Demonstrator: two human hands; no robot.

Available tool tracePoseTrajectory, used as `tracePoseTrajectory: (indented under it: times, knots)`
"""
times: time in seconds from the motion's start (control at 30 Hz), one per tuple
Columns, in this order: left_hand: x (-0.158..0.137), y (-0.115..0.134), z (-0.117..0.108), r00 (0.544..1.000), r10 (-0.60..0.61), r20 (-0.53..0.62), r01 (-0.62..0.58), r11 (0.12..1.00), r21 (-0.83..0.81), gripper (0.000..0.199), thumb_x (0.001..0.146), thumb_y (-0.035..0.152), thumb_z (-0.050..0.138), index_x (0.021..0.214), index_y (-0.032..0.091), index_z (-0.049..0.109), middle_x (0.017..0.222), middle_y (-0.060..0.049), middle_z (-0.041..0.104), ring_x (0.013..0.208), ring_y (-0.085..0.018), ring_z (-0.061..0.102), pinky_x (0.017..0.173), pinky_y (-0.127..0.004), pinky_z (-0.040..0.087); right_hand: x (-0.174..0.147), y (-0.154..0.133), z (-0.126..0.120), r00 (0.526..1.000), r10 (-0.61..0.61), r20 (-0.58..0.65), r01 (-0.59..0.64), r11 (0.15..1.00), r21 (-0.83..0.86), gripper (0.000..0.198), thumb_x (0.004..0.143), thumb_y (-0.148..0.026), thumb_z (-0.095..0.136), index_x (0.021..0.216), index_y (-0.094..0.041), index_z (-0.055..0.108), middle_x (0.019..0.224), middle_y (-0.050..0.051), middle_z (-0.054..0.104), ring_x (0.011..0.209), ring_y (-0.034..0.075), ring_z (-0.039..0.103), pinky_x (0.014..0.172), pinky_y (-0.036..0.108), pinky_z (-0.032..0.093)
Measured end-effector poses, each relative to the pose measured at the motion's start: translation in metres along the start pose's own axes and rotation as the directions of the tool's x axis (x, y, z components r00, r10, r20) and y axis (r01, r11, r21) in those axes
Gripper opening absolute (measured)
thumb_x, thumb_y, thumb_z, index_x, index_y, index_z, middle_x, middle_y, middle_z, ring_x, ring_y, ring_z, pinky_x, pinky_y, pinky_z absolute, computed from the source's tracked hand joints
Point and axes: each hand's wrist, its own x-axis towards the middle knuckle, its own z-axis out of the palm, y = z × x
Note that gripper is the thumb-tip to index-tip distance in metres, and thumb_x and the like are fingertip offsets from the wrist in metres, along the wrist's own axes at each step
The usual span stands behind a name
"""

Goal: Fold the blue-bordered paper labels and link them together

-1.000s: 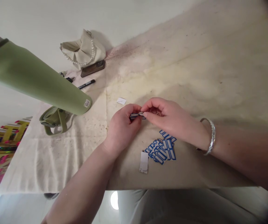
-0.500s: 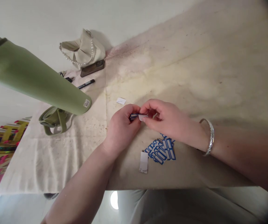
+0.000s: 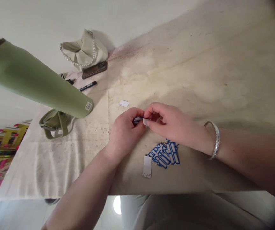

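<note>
My left hand (image 3: pixel 126 131) is closed round a small blue-and-white tag (image 3: pixel 137 120), most of it hidden by the fingers. Touching it from the other side, my right hand (image 3: pixel 162 118) pinches a small white paper slip (image 3: pixel 146 121) at the tag's edge. The fingertips of both hands meet over the cloth. Just below them lies a loose pile of blue-edged white tags (image 3: pixel 163 154). A white paper piece (image 3: pixel 147 166) with writing at its lower end rests against the pile's left side. Another small white slip (image 3: pixel 123 103) lies beyond my left hand.
A tall green bottle (image 3: pixel 39 76) stands at the left, with a green lid and strap (image 3: pixel 56 123) beside it. Farther back are a black marker (image 3: pixel 88 86), a phone (image 3: pixel 94 70) and a cream bag (image 3: pixel 82 52) with a pearl handle. The cloth-covered table (image 3: pixel 199 80) extends right.
Both hands stay together in nearly the same place. The white slip in my right fingers has shifted slightly, and less of it shows. Everything else looks the same.
</note>
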Motion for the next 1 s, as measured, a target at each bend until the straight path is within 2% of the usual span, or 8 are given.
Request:
tracePoseTrajectory:
  times: [0.2,0.43,1.0]
  knots:
    - [-0.0005,-0.0005,-0.0005,1.0,-0.007,0.003,0.007,1.0,-0.023,0.016,0.075,0.018,0.056,0.088,0.024,0.063,0.082,0.004,0.068,0.073,-0.012,0.061,0.063,-0.024,0.044,-0.0009,-0.0032,-0.001,1.0,-0.003,0.018,0.004,1.0,-0.019,0.021,0.074,-0.032,0.061,0.088,-0.018,0.057,0.079,0.0,0.059,0.064,0.01,0.05,0.06,0.025,0.04]
    - [-0.001,0.0042,-0.0004,1.0,-0.004,0.011,0.004,0.999,0.036,0.014,0.077,0.021,0.056,0.088,0.023,0.064,0.08,0.003,0.068,0.071,-0.012,0.06,0.063,-0.025,0.044,0.0002,-0.0002,-0.0019,1.0,0.002,-0.015,-0.002,0.999,-0.032,0.009,0.078,-0.026,0.053,0.08,-0.018,0.057,0.075,0.0,0.059,0.065,0.011,0.051,0.059,0.025,0.038]
    - [-0.0045,0.0059,-0.0006,1.0,0.025,0.005,-0.026,0.994,0.103,0.013,0.079,0.023,0.057,0.09,0.025,0.064,0.078,0.004,0.066,0.066,-0.011,0.056,0.06,-0.024,0.042,0.0007,-0.0025,-0.0042,0.999,0.032,-0.021,-0.033,0.997,-0.065,0.012,0.08,-0.028,0.051,0.077,-0.018,0.057,0.068,-0.001,0.056,0.061,0.011,0.047,0.055,0.026,0.034]
